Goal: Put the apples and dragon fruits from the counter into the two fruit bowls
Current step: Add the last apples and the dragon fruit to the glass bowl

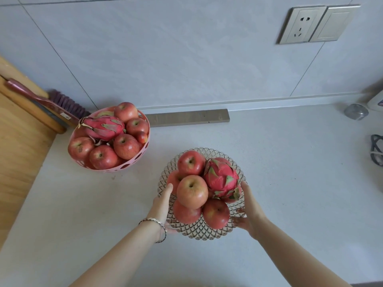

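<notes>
Head view: both bare hands hold the clear cut-glass fruit bowl with diamond pattern (207, 232) from its two sides. Left hand (162, 204), beaded bracelets (159, 223) on the wrist, fingers laid up along the bowl's left rim, thumb underneath, seen through the glass. Right hand (249, 210) cups the right rim, fingers under the glass, thumb up along the edge. Each grip is closed on the bowl, not spread. Cannot tell if the bowl is lifted or resting on the white speckled tabletop (290, 183).

Between the two grips: red-yellow apples piled in the glass bowl, top one (192, 191) nearest the left grip, another (216, 213) low and toward the right grip, one (190, 162) at the far side. Pink dragon fruit with green scales (221, 179) sits just inside the right grip, leaning on the apples.

Well beyond the left grip, further left: pink plastic bowl with round holes (132, 162) on the tabletop, full of red apples, a second pink dragon fruit (103, 127) lying across the top. No loose fruit on the tabletop.

Behind that bowl: a purple-bristled brush with a dark red handle (41, 100) leaning on a wooden board (20, 141). Grey metal strip (188, 118) along the wall base. Far past the right grip: silver wall socket (300, 24) on the grey tile wall.
</notes>
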A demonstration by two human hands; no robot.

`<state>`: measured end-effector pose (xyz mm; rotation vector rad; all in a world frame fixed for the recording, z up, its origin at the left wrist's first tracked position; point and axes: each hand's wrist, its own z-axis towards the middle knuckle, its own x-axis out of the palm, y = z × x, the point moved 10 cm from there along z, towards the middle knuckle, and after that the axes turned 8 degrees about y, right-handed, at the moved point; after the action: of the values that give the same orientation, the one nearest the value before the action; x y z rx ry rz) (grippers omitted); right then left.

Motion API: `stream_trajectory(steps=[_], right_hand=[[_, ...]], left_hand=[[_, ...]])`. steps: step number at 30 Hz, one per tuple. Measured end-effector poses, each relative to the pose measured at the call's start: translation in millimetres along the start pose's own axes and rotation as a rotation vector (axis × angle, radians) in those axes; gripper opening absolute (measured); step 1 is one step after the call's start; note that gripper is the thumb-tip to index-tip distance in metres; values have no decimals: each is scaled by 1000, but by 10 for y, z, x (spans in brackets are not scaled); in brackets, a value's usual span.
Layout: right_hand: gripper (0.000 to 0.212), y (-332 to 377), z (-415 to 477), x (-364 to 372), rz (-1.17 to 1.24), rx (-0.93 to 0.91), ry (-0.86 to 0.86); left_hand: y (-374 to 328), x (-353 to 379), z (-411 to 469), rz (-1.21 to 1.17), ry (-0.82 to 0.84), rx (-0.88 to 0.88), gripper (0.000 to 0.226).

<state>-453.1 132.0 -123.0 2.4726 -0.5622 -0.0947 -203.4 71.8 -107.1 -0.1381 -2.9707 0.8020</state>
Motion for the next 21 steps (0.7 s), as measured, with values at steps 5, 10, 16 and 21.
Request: stream_trajectory(steps=[5, 10, 16, 21], right_hand=[[83, 293, 184, 136, 16, -16, 11], [79, 699, 430, 288, 33, -37, 25], [73, 1102, 670, 471, 76, -69, 34], [75, 1359, 728, 622, 90, -99, 61]], left_hand=[[-404, -11, 137, 90, -68, 81, 76], [-796, 48, 327, 34, -73, 109, 79], [-1348, 37, 454, 162, -169, 246, 79], [-1716, 30, 490, 227, -199, 329, 79]])
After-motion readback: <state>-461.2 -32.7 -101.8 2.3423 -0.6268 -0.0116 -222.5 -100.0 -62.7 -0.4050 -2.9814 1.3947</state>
